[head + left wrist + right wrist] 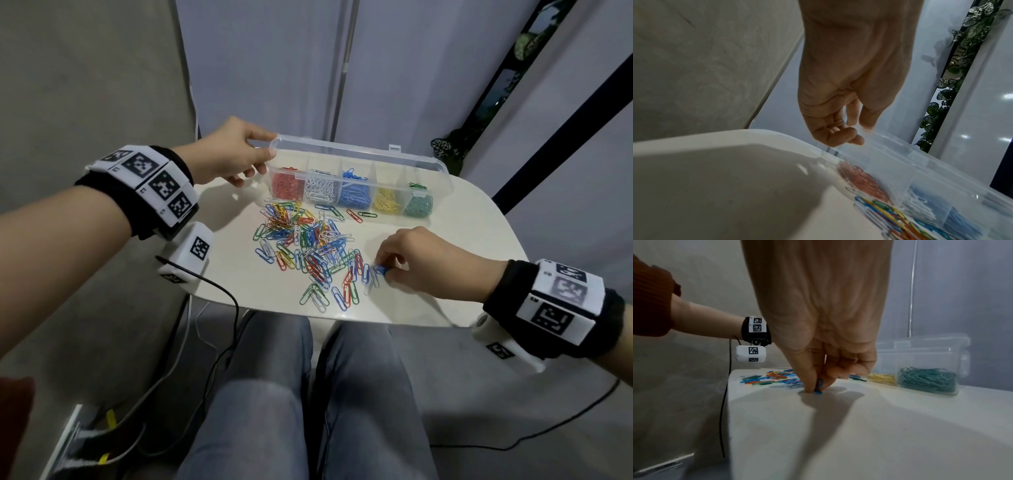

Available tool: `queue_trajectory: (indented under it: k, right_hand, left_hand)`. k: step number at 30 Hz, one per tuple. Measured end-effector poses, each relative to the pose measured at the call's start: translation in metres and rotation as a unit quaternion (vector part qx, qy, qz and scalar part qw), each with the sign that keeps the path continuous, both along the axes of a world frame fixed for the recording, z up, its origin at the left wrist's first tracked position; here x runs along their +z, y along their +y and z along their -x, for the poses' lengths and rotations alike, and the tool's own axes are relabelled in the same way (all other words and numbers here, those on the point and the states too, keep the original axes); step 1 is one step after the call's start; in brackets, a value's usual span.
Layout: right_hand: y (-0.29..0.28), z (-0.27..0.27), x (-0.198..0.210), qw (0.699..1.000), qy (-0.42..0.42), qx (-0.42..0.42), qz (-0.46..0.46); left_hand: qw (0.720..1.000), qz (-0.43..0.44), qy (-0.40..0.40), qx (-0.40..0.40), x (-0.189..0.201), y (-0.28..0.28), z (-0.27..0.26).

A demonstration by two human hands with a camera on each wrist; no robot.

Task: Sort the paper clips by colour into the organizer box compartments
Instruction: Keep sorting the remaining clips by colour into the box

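Blue is what I am pinching: my right hand [409, 262] is gripping a blue paper clip [819, 387] between thumb and fingertips, low against the table [445, 301] at the near right edge of the loose pile [308, 246]. Whether it is one clip or a few I cannot tell; the head view shows only a small blue bunch at my fingertips. Beyond my grip and somewhat to the left, the blue compartment [354, 195] is sitting in the middle of the organizer box [352, 178], with red and white to its left and yellow and green to its right. So I judge the coming carry to be running away from me and leftward, over the far edge of the pile and the few stray clips lying just in front of the box. The box's long axis is lying across my reach, so the risk is straying sideways into white or yellow. Farthest off, my left hand [840, 129] is pinching the left corner of the box's raised lid [356, 154], thumb on top, fingers curled beneath, steadying the box.
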State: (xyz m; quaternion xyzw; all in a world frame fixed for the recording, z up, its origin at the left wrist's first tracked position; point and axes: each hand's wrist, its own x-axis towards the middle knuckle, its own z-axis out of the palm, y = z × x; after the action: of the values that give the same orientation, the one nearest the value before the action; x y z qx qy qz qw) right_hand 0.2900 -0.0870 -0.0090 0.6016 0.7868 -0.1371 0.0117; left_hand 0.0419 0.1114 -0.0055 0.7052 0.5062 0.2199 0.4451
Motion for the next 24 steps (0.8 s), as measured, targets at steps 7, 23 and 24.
queue_trajectory:
  k: [7,23,24]
  right_hand:
    - [0.026,0.008,-0.007,0.991,-0.110,0.023,-0.067]
    - [0.127,0.032,0.058,0.899,0.333,-0.280,-0.045]
    - [0.129,0.029,0.057,0.900,0.320,-0.290,-0.050]
  left_hand:
    - [1.000,0.002,-0.003,0.001,0.000,0.000,0.000]
    - [1.000,0.006,-0.009,0.003,0.000,-0.003,-0.001]
    - [1.000,0.006,-0.011,0.004,-0.001,-0.003,-0.001]
